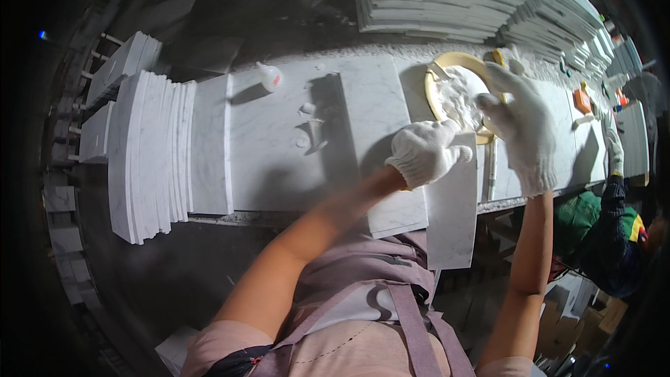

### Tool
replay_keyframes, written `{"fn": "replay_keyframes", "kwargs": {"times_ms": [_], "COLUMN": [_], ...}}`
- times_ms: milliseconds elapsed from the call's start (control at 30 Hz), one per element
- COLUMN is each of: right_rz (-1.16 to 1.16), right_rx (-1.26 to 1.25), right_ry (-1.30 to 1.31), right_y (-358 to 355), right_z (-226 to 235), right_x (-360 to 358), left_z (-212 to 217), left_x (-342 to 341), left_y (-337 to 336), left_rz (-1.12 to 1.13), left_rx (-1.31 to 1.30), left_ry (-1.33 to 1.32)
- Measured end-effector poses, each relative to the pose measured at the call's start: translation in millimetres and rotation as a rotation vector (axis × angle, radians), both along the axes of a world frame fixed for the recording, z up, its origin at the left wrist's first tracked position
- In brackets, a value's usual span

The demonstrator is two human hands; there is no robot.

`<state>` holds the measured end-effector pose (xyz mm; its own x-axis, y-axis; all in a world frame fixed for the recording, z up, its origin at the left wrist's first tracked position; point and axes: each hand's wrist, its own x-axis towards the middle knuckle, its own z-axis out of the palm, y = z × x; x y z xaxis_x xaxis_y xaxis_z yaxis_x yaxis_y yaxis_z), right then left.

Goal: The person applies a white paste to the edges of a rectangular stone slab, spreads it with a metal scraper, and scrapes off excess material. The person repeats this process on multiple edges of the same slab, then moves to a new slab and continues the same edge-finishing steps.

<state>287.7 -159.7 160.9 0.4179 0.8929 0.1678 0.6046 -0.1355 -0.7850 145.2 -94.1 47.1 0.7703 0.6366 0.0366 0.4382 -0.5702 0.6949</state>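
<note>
My left hand (423, 154), in a white knit glove, has its fingers drawn together beside a yellow-rimmed bowl (431, 95). Whatever it may hold is hidden. Its thumb lies over the upper end of a narrow white marble strip (452, 209), which juts past the table's near edge. Lumpy white material (458, 94) fills the bowl. At the bowl's right side is my right hand (523, 122), gloved alike and slightly blurred, its fingers apart with nothing visible between them. A wider marble slab (380, 132) lies left of the strip, partly under my left forearm.
Upright marble slabs (150, 157) stand in a row at the left. A white bottle (269, 77) and small white scraps (314, 135) lie on the tabletop slabs. Tall stacks of slabs (453, 0) rise behind. An orange bottle (582, 100) and another person's gloved hand (615, 150) are at right.
</note>
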Motion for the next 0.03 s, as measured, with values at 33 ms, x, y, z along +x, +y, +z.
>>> {"fn": "replay_keyframes", "kwargs": {"times_ms": [33], "right_rz": [0.110], "right_rx": [0.035], "right_ry": [0.031], "right_y": [15.6], "right_z": [4.8], "right_x": [-17.4], "left_z": [1.9], "left_x": [1.5], "left_y": [0.6], "left_rz": [0.011], "left_rx": [-0.031], "left_ry": [0.035]}}
